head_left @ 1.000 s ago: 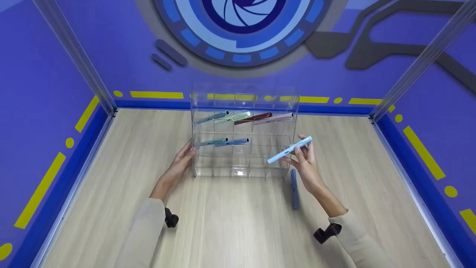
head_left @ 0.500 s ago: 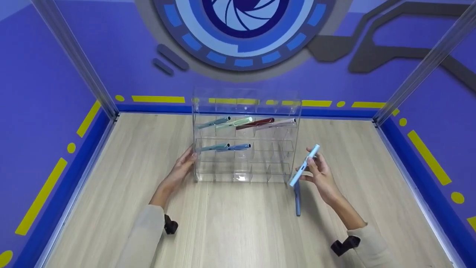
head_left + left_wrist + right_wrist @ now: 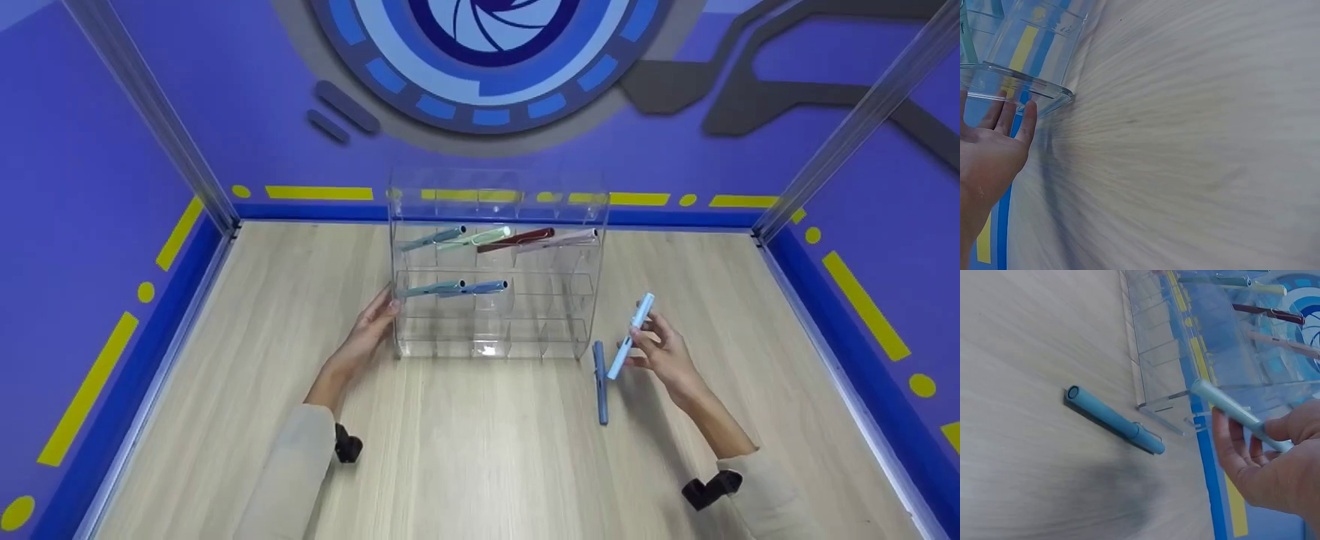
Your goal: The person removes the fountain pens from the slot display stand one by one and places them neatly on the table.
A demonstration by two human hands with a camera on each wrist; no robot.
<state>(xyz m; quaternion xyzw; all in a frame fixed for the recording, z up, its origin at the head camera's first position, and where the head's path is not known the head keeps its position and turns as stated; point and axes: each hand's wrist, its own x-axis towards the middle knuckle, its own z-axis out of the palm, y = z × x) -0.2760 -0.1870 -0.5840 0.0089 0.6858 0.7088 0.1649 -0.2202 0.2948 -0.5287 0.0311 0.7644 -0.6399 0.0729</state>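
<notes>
A clear acrylic pen rack (image 3: 529, 345) stands upright toward the back of the table. My left hand (image 3: 365, 330) rests against its left side; in the left wrist view the hand's fingers (image 3: 1027, 121) are extended along the rack's edge. To the right of the rack, my right hand (image 3: 667, 360) pinches a light blue pen (image 3: 630, 337) between thumb and fingers, held slanted above the table. A darker blue pen (image 3: 601, 384) with a clip lies on the table just left of the held pen, by the rack's front right corner.
In the rack's upper row lie a teal pen (image 3: 435, 238), a pale green pen (image 3: 480, 238), a dark red pen (image 3: 521, 239) and a pale pink pen (image 3: 566, 239). Another teal pen (image 3: 439, 288) and a blue pen (image 3: 484, 287) fill the lower left slots. Purple-blue panels (image 3: 97, 150) enclose the table.
My right hand has drawn away from the rack to the right, turning the light blue pen steeper. The left hand stays at the rack's side.
</notes>
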